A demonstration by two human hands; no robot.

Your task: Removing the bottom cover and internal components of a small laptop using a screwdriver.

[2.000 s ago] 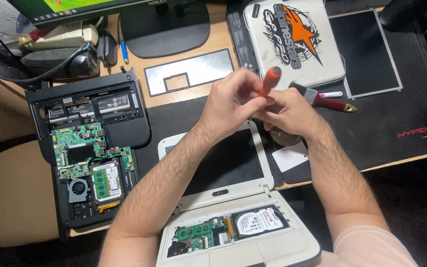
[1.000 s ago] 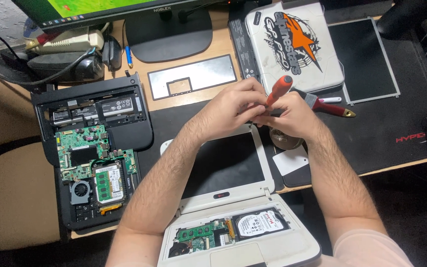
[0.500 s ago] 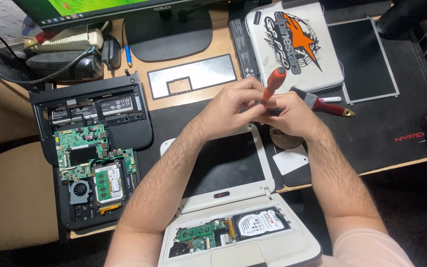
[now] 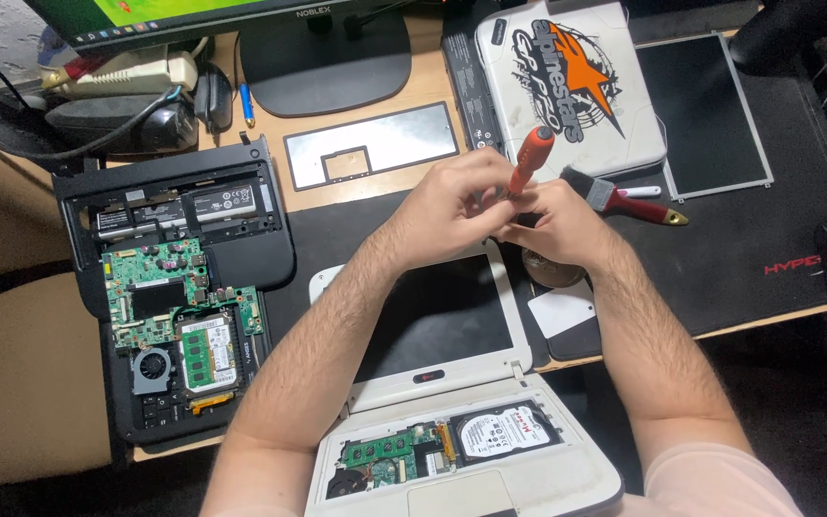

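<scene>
Two bare hands meet above the upper edge of a small white laptop (image 4: 452,383), which lies opened flat at the near edge of the desk. Its base, nearest the camera, has the cover off, so a green memory strip and a shiny rectangular hard drive (image 4: 504,431) show; its dark, glossy screen lies beyond, under the forearms. The left hand (image 4: 452,206) is curled, fingers bunched against the shaft of a screwdriver (image 4: 531,156), and the right hand (image 4: 559,222) closes around the lower part of the same tool from the other side. The screwdriver stands tilted, its orange-red, rounded plastic handle with a black collar rising above both hands; the tip is hidden between the fingers.

To the left lies a black laptop base (image 4: 179,287), stripped open, with a green circuit board, a round grey fan and a memory module exposed. Just right of the hands, on the black cloth desk mat (image 4: 768,230), lie a white card and a paintbrush (image 4: 624,199) with dark bristles, metal ferrule and red handle. Farther back rest a flat silver keyboard bezel (image 4: 372,146) with a rectangular cutout, a white laptop lid (image 4: 571,81) bearing a black and orange sticker, and a bare dark screen panel (image 4: 705,115). A monitor stand (image 4: 327,62) sits at the far edge.
</scene>
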